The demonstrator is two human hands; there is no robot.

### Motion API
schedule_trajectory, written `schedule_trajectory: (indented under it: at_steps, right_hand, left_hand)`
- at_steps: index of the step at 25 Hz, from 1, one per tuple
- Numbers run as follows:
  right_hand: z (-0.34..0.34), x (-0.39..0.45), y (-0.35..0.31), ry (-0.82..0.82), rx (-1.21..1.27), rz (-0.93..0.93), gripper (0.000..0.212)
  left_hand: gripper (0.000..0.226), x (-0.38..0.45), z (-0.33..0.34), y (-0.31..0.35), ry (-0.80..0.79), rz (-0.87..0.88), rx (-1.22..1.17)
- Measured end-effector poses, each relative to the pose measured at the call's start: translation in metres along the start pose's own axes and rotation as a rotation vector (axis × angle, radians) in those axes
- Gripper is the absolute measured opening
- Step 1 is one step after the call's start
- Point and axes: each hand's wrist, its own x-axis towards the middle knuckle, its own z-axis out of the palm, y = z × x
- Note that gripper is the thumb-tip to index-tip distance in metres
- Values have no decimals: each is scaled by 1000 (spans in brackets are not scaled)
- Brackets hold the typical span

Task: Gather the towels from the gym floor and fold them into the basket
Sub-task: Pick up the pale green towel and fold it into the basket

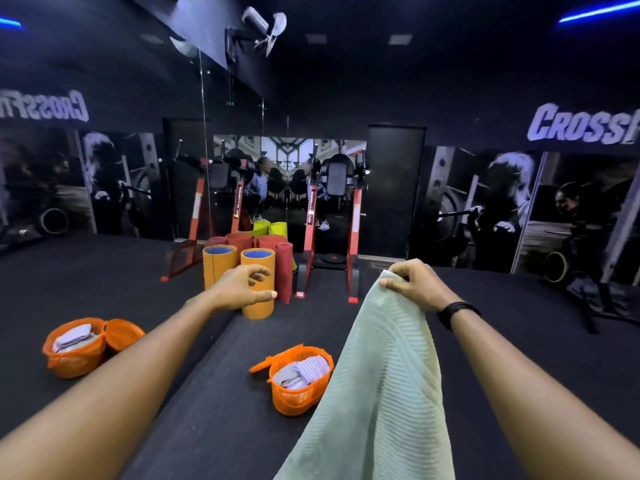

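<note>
Pale green ribbed towel point(384, 386) hung down in the air just right of the orange plastic basket point(300, 393), partly in front of it. The right hand point(414, 284) pinched the towel's top corner between thumb and curled fingers. The left hand point(242, 287) was held out up and left of the basket, fingers loosely spread, holding nothing. Folded striped cloths point(304, 372) lay inside the basket. Orange rolled mats point(258, 268) stood behind it, on the black floor point(221, 410).
</note>
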Motion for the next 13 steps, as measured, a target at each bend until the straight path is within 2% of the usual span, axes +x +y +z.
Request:
schedule_trajectory:
  at_steps: [3,7,13]
  right_hand:
    - [-4,79,47,-88,28,-11,25]
    - [8,164,93,-124,91,-24,24]
    - [47,279,151,-170,102,-59,57]
  left_hand:
    - [56,77,16,1,27,-36,-17]
    - [53,155,35,-8,31,-66,-17]
    - [44,280,67,-39,34,-30,-41]
